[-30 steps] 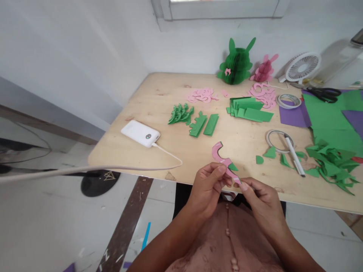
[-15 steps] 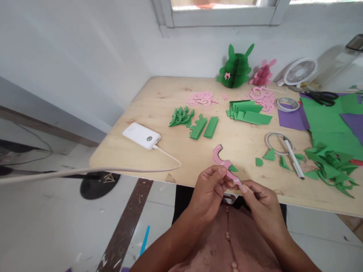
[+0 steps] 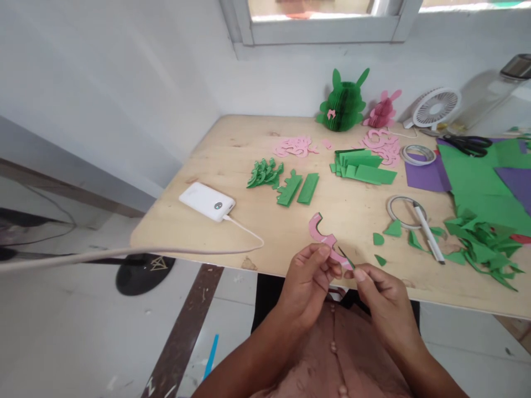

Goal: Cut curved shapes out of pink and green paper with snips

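Note:
My left hand [image 3: 309,279] is closed, thumb and fingers pinching a curved pink paper cutout [image 3: 317,231] with a dark green edge along it. The cutout is held over the table's front edge, its upper curl pointing away from me. Beside its lower right end, my right hand [image 3: 379,287] is closed on a thin green paper strip [image 3: 347,256]. Whether that strip is still joined to the cutout, I cannot tell. A small green paper scrap [image 3: 380,260] lies just beyond my right hand.
Folded green pieces [image 3: 307,188], pink cutouts [image 3: 295,146] and green strips [image 3: 365,166] lie farther back. A white power bank [image 3: 207,201] with a cable is at left. At right are a marker [image 3: 429,235], tape roll [image 3: 418,155], scissors [image 3: 467,145] and a green scrap heap [image 3: 483,246].
The green scrap by the pink cutout now lies on the table to the right. A thin green strip stands out from the cutout at my right fingertips. My hands have barely moved.

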Demonstrator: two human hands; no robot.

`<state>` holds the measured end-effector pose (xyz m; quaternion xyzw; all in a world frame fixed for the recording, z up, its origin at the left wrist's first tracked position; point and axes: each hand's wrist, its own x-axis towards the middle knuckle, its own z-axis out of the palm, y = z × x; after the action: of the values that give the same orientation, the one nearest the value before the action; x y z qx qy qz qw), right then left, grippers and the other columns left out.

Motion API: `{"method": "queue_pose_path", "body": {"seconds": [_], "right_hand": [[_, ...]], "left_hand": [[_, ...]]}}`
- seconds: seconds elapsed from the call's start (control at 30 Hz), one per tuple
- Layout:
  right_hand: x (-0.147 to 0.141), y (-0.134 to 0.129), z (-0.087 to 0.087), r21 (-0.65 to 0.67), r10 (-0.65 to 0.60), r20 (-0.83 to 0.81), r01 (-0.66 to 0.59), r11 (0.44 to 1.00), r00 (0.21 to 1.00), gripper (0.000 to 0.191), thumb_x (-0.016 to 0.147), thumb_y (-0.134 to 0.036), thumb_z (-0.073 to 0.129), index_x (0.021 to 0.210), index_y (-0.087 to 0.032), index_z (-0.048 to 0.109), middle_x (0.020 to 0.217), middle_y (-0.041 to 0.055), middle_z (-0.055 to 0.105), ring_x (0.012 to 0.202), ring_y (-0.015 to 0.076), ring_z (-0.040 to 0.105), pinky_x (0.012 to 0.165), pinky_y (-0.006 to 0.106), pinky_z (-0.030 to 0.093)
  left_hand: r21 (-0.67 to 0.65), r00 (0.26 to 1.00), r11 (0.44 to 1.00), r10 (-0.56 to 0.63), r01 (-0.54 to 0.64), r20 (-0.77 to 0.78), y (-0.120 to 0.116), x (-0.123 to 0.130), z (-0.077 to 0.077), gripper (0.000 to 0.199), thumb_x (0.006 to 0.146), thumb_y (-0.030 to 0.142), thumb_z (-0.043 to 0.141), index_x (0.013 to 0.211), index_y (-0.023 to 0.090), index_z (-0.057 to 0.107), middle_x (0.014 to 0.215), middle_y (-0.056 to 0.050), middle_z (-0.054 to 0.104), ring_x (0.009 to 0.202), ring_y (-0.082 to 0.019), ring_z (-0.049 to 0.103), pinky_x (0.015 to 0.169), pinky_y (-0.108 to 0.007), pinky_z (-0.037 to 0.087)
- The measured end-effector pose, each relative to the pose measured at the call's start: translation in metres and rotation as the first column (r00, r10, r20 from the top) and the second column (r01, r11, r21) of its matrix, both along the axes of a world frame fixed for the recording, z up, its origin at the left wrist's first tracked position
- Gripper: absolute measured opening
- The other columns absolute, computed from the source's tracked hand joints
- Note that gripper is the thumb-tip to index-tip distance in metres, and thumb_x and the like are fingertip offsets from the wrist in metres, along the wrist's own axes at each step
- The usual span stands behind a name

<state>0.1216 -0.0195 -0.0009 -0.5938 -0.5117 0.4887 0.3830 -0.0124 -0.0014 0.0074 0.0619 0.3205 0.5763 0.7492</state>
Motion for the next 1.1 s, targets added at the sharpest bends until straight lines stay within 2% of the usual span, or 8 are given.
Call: {"method": "queue_pose_path", "body": {"seconds": [0.1, 0.2, 0.37, 0.5, 0.63, 0.87, 1.0, 1.1], "right_hand": [[0.005, 0.0, -0.006, -0.032, -0.06, -0.078, 0.058, 0.998, 0.995, 0.032, 0.083, -0.046, 0.058, 0.083, -0.017, 0.071, 0.056, -0.0015, 0.054, 0.047, 0.011, 0.045, 0.044, 0.022, 0.037], [0.008, 0.006, -0.007, -0.011, -0.072, -0.182, 0.071, 0.997, 0.981, 0.031, 0.084, -0.044, 0.058, 0.086, -0.016, 0.07, 0.055, -0.0022, 0.051, 0.046, 0.01, 0.041, 0.043, 0.022, 0.033], [0.004, 0.026, 0.008, 0.012, -0.019, -0.22, 0.022, 1.0, 0.975, 0.03, 0.078, -0.044, 0.065, 0.086, -0.016, 0.069, 0.063, -0.0007, 0.055, 0.046, 0.0085, 0.036, 0.042, 0.022, 0.029], [-0.006, 0.041, 0.02, -0.038, 0.061, -0.175, -0.069, 0.997, 0.983, 0.023, 0.074, -0.039, 0.069, 0.071, -0.016, 0.067, 0.057, -0.0031, 0.051, 0.046, 0.0075, 0.032, 0.042, 0.022, 0.024], [-0.012, 0.045, 0.019, -0.034, 0.033, -0.194, -0.041, 0.999, 0.981, 0.021, 0.073, -0.034, 0.068, 0.062, -0.017, 0.063, 0.048, -0.0063, 0.041, 0.045, 0.0075, 0.028, 0.043, 0.022, 0.022], [-0.014, 0.04, 0.005, -0.01, -0.071, -0.239, 0.071, 0.997, 0.968, 0.02, 0.073, -0.031, 0.069, 0.063, -0.016, 0.061, 0.051, -0.0062, 0.04, 0.047, 0.007, 0.027, 0.042, 0.022, 0.019], [-0.016, 0.038, 0.003, -0.015, -0.11, -0.276, 0.11, 0.994, 0.955, 0.015, 0.072, -0.027, 0.069, 0.064, -0.016, 0.062, 0.05, -0.007, 0.039, 0.046, 0.0066, 0.026, 0.041, 0.022, 0.018], [-0.018, 0.038, 0.003, -0.03, -0.147, -0.312, 0.145, 0.989, 0.939, 0.014, 0.07, -0.027, 0.07, 0.065, -0.016, 0.063, 0.049, -0.0074, 0.039, 0.044, 0.0062, 0.025, 0.04, 0.021, 0.018]], "left_hand": [[-0.015, 1.0, 1.0, 0.006, -0.005, 0.011, 0.001, -0.002, -0.004, 0.017, 0.067, 0.024, 0.076, 0.067, 0.013, 0.064, 0.06, 0.0, 0.063, 0.054, -0.007, 0.056, 0.058, -0.02, 0.045], [-0.005, 0.998, 1.0, 0.0, -0.001, -0.06, 0.002, -0.004, -0.005, 0.017, 0.068, 0.024, 0.075, 0.066, 0.013, 0.064, 0.058, 0.0, 0.062, 0.053, -0.008, 0.055, 0.056, -0.02, 0.044], [0.015, 0.973, 1.0, -0.017, 0.021, -0.231, 0.001, -0.006, -0.002, 0.015, 0.067, 0.024, 0.075, 0.064, 0.012, 0.065, 0.056, 0.0, 0.062, 0.052, -0.009, 0.054, 0.056, -0.021, 0.043], [0.043, 0.925, 0.995, -0.069, 0.092, -0.374, 0.002, -0.008, -0.001, 0.015, 0.067, 0.023, 0.074, 0.062, 0.013, 0.065, 0.054, 0.0, 0.061, 0.05, -0.009, 0.053, 0.057, -0.021, 0.042], [0.086, 0.862, 0.986, -0.083, 0.144, -0.499, 0.005, -0.01, -0.001, 0.014, 0.069, 0.023, 0.072, 0.063, 0.013, 0.064, 0.052, 0.0, 0.06, 0.05, -0.009, 0.053, 0.057, -0.022, 0.041], [0.113, 0.873, 0.982, -0.078, 0.15, -0.482, 0.008, -0.007, -0.004, 0.017, 0.072, 0.028, 0.07, 0.065, 0.014, 0.063, 0.055, 0.001, 0.058, 0.051, -0.009, 0.051, 0.055, -0.022, 0.041], [0.121, 0.861, 0.982, -0.066, 0.146, -0.504, 0.007, -0.003, -0.005, 0.014, 0.069, 0.024, 0.072, 0.065, 0.014, 0.062, 0.055, 0.002, 0.059, 0.05, -0.008, 0.052, 0.055, -0.021, 0.042], [0.107, 0.841, 0.976, -0.103, 0.187, -0.532, 0.007, -0.002, -0.005, 0.012, 0.067, 0.021, 0.071, 0.064, 0.013, 0.063, 0.055, 0.0, 0.06, 0.05, -0.009, 0.052, 0.054, -0.021, 0.042]]}}
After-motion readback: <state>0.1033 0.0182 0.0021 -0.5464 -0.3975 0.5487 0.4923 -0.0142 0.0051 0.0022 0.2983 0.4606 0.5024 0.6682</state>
